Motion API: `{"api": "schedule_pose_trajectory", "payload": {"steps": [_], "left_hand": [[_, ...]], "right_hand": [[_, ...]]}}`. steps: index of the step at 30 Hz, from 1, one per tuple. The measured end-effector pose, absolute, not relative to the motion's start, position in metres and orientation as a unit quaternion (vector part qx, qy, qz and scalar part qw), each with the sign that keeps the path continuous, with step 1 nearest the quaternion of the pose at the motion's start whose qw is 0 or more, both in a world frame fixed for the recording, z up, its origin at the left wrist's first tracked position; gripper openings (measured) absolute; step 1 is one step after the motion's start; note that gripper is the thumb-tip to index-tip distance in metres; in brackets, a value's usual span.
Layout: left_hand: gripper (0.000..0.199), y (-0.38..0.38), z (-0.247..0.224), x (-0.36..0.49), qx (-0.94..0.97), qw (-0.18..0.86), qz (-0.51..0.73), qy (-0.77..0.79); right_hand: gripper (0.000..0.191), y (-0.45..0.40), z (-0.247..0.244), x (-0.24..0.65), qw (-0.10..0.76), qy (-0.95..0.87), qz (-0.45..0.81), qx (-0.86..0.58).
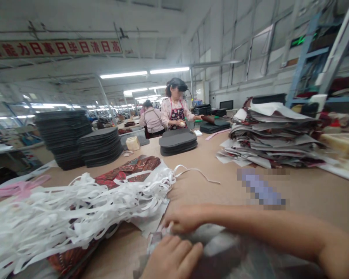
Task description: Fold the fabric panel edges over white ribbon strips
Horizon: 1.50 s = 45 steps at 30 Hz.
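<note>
My right hand (186,219) reaches in from the right, its fingers bent and closed on the far edge of a bundle of patterned grey cloth (218,246), which is blurred by motion. My left hand (173,255) is just nearer at the bottom centre, its fingers curled together over the same cloth's left end; its fingertips are partly hidden. To the left of both hands lies a big tangle of white straps (90,209). Red-brown patterned fabric (128,170) shows behind the straps, and more shows beneath them.
Dark rounded pads are stacked at left (100,147) and centre (178,142). A tall pile of fabric pieces (273,133) stands right, with a blurred purple item (261,188) before it. Beyond the table (203,166), a person in an apron (177,112) handles a brown piece.
</note>
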<state>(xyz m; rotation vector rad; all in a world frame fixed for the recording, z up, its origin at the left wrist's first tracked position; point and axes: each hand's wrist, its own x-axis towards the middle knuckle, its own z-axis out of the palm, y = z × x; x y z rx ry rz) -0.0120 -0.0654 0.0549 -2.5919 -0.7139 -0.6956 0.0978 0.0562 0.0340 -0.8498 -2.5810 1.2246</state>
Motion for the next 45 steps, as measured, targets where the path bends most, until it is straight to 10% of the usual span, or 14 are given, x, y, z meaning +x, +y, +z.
{"api": "schedule_pose_trajectory", "payload": {"steps": [8,27,36,45], "left_hand": [[0.012,-0.019,0.030,-0.004,-0.913,0.070,-0.246,-0.316],[0.021,0.115,0.034,-0.067,-0.790,0.162,-0.038,-0.590],[0.017,0.130,0.052,-0.065,-0.782,0.066,-0.020,-0.620],[0.047,0.116,0.107,0.034,-0.796,-0.087,-0.335,-0.496]], "right_hand": [[0.028,0.179,0.040,0.111,0.397,-0.659,0.463,-0.440],[0.012,0.213,0.097,0.262,0.731,-0.298,0.518,-0.330],[0.015,0.207,0.146,0.310,0.820,-0.265,0.405,-0.305],[0.012,0.148,0.150,0.239,0.672,-0.458,0.512,-0.276]]}}
